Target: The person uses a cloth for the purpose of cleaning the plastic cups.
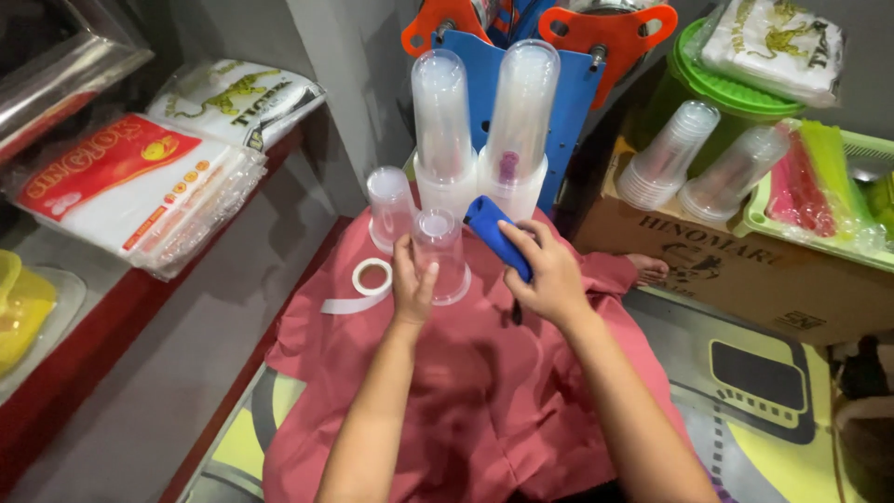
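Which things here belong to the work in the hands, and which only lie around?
In use:
- left hand on an upturned clear cup
- right hand holding a blue-handled tool
- red cloth under them

Lying about:
- second upturned cup
- tape roll
- two tall cup stacks
- cardboard box
- plastic bag packs
- green basket
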